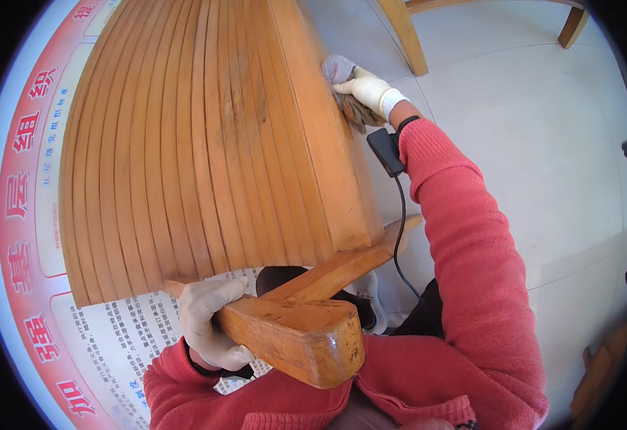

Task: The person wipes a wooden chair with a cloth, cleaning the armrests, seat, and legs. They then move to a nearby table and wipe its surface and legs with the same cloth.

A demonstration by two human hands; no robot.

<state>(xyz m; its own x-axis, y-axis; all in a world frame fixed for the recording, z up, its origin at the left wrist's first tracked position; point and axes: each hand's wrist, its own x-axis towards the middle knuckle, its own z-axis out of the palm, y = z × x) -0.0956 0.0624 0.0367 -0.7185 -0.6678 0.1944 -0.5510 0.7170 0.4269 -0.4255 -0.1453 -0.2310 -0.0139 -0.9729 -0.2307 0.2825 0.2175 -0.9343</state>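
Before me stands a slatted wooden bench [184, 161] with a curved back and seat and a smooth front rail. My left hand [206, 317], in a pale glove, grips its wooden armrest [303, 333], fingers over the top and thumb beneath. At the far front edge, my gloved right hand [367, 88] holds a crumpled greyish-brown cloth [359, 113] against the outer face of the front rail [319, 134]. Part of the cloth is hidden behind the hand. Dark scuffs mark some slats and the armrest end.
A printed wall poster [28, 215] with red border and writing stands behind the bench on the left. Wooden furniture legs [407, 40] are at the top. A black device [384, 151] with a cable [402, 226] is strapped to my right wrist. Pale floor tiles [507, 161] extend to the right.
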